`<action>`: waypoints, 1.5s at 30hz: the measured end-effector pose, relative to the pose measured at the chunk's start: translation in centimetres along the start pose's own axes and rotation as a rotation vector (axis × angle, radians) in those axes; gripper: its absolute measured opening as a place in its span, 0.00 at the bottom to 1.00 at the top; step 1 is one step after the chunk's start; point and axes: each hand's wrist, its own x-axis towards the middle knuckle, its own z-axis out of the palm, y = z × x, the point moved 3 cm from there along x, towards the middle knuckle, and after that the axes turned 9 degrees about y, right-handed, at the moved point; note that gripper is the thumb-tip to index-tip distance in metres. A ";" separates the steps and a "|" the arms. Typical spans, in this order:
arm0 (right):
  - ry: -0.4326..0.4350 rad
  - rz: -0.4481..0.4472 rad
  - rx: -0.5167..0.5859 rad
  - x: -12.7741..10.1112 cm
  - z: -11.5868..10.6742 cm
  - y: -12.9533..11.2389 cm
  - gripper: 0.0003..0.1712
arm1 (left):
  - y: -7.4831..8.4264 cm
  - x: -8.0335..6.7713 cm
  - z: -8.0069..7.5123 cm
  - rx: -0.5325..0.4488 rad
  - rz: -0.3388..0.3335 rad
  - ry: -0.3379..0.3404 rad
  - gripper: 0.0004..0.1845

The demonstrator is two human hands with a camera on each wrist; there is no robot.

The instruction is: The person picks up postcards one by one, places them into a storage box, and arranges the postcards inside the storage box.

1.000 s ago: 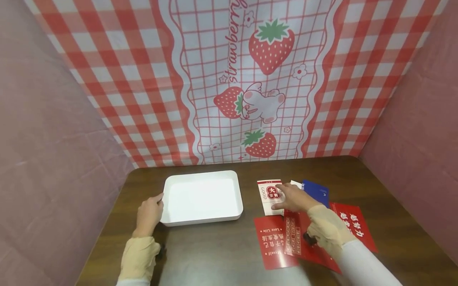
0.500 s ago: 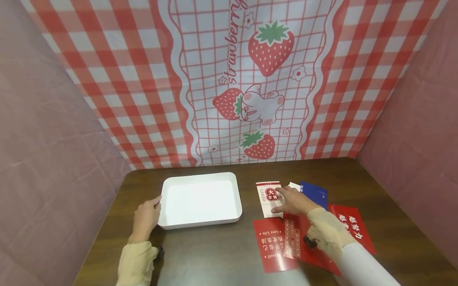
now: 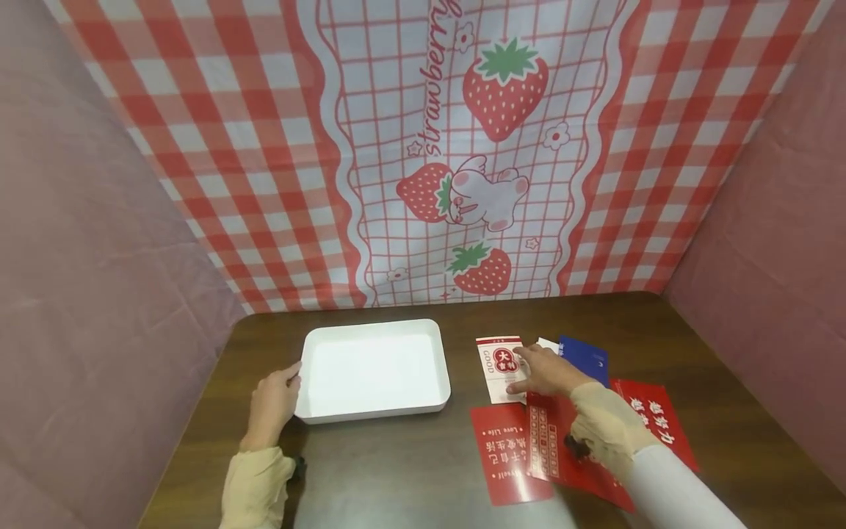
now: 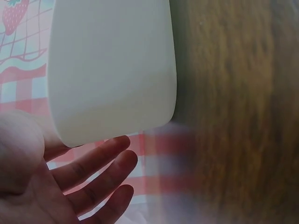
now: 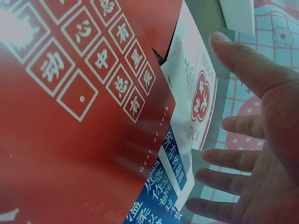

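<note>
A white tray [image 3: 373,371] lies on the left part of the table. At its left edge, my left hand [image 3: 271,404] holds the rim, with the other fingers [image 4: 100,182] loosely spread outside the wall in the left wrist view. My right hand [image 3: 545,371] is spread over a white card with a red emblem [image 3: 496,382], its thumb and fingertips over the card's right side. In the right wrist view nothing lies between the fingers. Red cards [image 3: 505,470] lie below the hand, one of them partly under the wrist. A blue card [image 3: 584,358] lies behind the hand.
Farther right on the dark wooden table [image 3: 370,470] lies another red card with white writing [image 3: 661,419]. A strawberry-print checked cloth [image 3: 463,147] hangs along the back, and pink cloth [image 3: 99,220] covers both sides.
The view shifts slightly with the head. Both hands, the tray and the cards keep their places.
</note>
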 end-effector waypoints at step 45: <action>-0.068 -0.140 -0.116 3.8 0.4 -0.3 0.40 | -0.7 0.1 0.1 -0.038 0.088 0.027 0.19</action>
